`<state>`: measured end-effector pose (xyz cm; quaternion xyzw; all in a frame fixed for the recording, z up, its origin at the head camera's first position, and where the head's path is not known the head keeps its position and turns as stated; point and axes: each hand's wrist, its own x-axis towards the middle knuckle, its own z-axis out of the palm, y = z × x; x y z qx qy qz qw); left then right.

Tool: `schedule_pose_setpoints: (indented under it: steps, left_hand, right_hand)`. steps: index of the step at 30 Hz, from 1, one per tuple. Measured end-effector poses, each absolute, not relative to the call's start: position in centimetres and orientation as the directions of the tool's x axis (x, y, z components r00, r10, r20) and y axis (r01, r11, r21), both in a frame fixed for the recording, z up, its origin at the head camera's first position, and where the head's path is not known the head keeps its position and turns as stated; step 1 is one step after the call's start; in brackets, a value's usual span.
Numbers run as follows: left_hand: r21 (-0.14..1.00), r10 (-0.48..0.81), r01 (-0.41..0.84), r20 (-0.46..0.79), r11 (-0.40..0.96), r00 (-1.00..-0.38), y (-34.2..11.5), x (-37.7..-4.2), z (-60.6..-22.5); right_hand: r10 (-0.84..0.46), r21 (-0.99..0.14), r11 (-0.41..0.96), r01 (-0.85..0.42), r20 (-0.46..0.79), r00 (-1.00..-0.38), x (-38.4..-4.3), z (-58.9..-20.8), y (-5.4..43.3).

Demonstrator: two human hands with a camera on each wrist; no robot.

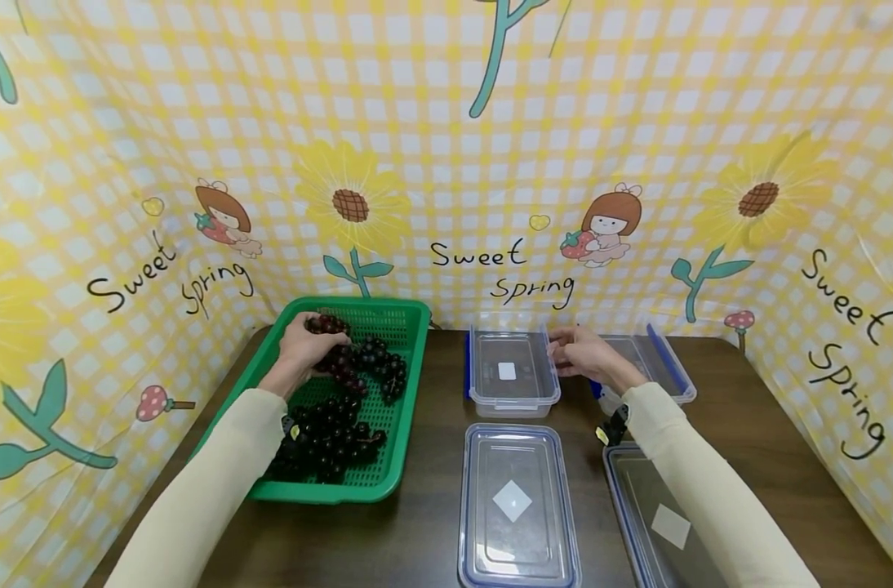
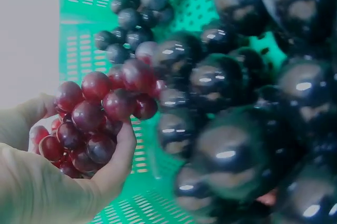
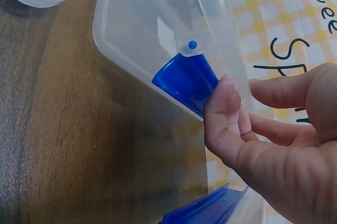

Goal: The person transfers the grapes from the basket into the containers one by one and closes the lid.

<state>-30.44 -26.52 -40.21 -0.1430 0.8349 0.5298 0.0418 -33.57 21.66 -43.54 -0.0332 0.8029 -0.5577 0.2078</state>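
Head view bright; left wrist view hazy, nearest dark grapes (image 2: 226,148) blurred, glinting white; right wrist view: box (image 3: 142,29) shadows table (image 3: 47,108)

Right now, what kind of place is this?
Perhaps a screened-off tabletop workspace indoors: yellow checked cloth hangs around a brown table, which holds a green basket of grapes and clear boxes.

Head view forward and down, close wrist views, left sharing green basket (image 1: 329,492), right sharing clear container (image 1: 523,384)

Red grapes (image 2: 87,116) held; clr box (image 1: 518,405)
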Motion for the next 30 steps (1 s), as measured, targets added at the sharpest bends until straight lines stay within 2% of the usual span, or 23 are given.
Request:
schedule_pose_setpoints:
  steps: [16, 25, 30]
  left_hand:
    - [0.922, -0.086, -0.109, -0.083, 0.371, -0.993, -26.4, -30.2, -36.0]
    - [0.898, -0.056, -0.014, 0.012, 0.44, -0.998, -24.3, -29.9, -33.2]
    - [0.921, -0.028, 0.046, 0.062, 0.387, -0.998, -23.0, -29.7, -32.1]
  right_hand:
    - [-0.307, -0.907, 0.396, 0.147, -0.281, -0.909, -33.4, -43.5, 21.7]
    - [-0.285, -0.904, 0.4, 0.151, -0.279, -0.917, -33.5, -43.5, 21.7]
    - [-0.275, -0.904, 0.396, 0.162, -0.284, -0.918, -33.4, -43.4, 21.6]
